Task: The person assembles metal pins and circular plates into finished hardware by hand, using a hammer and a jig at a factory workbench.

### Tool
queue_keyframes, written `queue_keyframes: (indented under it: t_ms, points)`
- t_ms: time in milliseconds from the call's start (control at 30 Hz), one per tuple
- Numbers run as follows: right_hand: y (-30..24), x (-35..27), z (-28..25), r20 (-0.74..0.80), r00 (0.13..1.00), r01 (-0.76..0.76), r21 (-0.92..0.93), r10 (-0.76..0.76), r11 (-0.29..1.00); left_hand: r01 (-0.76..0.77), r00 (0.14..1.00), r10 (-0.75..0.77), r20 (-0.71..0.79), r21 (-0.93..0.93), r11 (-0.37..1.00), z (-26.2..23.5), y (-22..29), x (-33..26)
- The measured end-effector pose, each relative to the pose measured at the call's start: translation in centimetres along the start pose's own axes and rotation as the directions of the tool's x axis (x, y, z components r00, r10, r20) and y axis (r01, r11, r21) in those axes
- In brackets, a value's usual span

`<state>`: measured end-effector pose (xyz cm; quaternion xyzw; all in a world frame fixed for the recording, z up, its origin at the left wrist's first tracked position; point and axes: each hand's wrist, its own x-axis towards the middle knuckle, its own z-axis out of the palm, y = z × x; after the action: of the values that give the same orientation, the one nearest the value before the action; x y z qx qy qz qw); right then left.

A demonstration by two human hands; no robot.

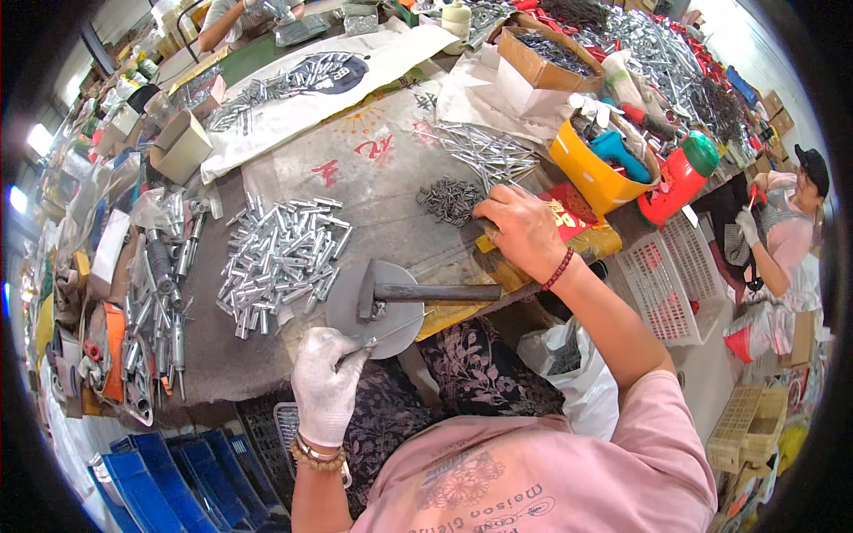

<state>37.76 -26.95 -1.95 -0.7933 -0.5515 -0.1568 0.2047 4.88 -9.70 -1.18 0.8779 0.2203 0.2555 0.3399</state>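
Observation:
My left hand (323, 384), in a white glove, pinches a thin metal rod (398, 331) above the near edge of a round grey metal disc (342, 306). On that disc lies a hammer (435, 291), its head to the left and its handle pointing right. My bare right hand (526, 229) reaches to a heap of small dark metal pieces (447, 201). Its fingers are bent together at the heap's right edge; what they hold, if anything, is hidden. Left of the disc is a pile of short silver metal tubes (280, 258). Longer thin silver rods (487, 153) lie beyond the dark heap.
A yellow bucket (582, 169) with tools and a red bottle with a green cap (680, 182) stand at the right. White plastic baskets (662, 280) are beside the table. Assembled metal parts (164, 275) lie at the left. Another person (782, 222) works at far right.

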Motion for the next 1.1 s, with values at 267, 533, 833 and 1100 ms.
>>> queue_keyframes:
  t_ms: [267, 533, 833, 1100]
  points:
    - [-1.2, 0.5, 0.3, -0.036, 0.999, 0.022, 0.055, -0.02, 0.998, -0.056, 0.998, 0.056, -0.016, 0.048, 0.997, -0.1, -0.3, -0.1]
    - [-14.0, 0.6, -0.2, 0.072, 0.949, 0.256, 0.388, -0.306, 0.885, -0.078, 0.996, 0.078, -0.041, 0.008, 0.997, 0.1, -0.1, 0.1]
    - [-15.9, 0.2, 0.8, 0.174, 0.96, 0.088, 0.555, -0.219, 0.827, -0.11, 0.992, 0.112, -0.057, 0.038, 0.993, 0.1, -0.7, -0.1]
    - [-16.2, 0.3, 0.9, 0.159, 0.95, 0.153, 0.515, -0.269, 0.844, -0.115, 0.99, 0.117, -0.08, 0.034, 0.993, 0.3, -1.1, -0.2]
